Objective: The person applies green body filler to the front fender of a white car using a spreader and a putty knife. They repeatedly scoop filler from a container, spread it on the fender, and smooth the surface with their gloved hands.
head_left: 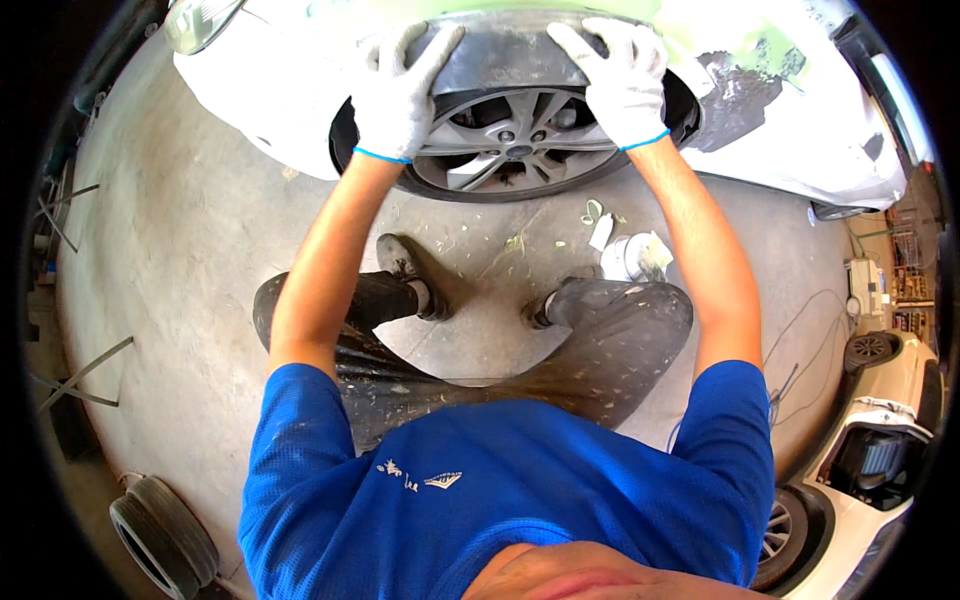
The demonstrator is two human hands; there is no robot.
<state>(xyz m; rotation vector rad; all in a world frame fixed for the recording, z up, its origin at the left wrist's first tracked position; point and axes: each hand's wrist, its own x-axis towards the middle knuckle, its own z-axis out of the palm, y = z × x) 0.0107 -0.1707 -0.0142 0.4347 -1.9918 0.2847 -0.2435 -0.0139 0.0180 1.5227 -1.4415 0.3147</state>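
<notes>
My left hand point(398, 98), in a white knit glove with a blue cuff edge, lies on the car's bodywork at the left of the wheel arch. My right hand point(624, 92), gloved alike, rests at the arch's right side. Both have fingers stretched and apart, thumbs pointing inward. Between them runs a smooth dark grey band point(508, 55) along the arch's upper edge; whether it is bare fender or a separate piece I cannot tell. Below sits the wheel point(518, 150) with silver spokes. The white car point(255, 95) carries pale green patches point(760, 50) and a dark grey sanded-looking area point(735, 100).
On the floor between my right foot and the wheel stand a white tub point(625, 258) and a small white tube point(601, 232), with scraps around. Loose tires point(165, 535) lie lower left. Metal stand legs point(80, 382) stick out at left. A cable point(800, 350) and another vehicle point(850, 440) are right.
</notes>
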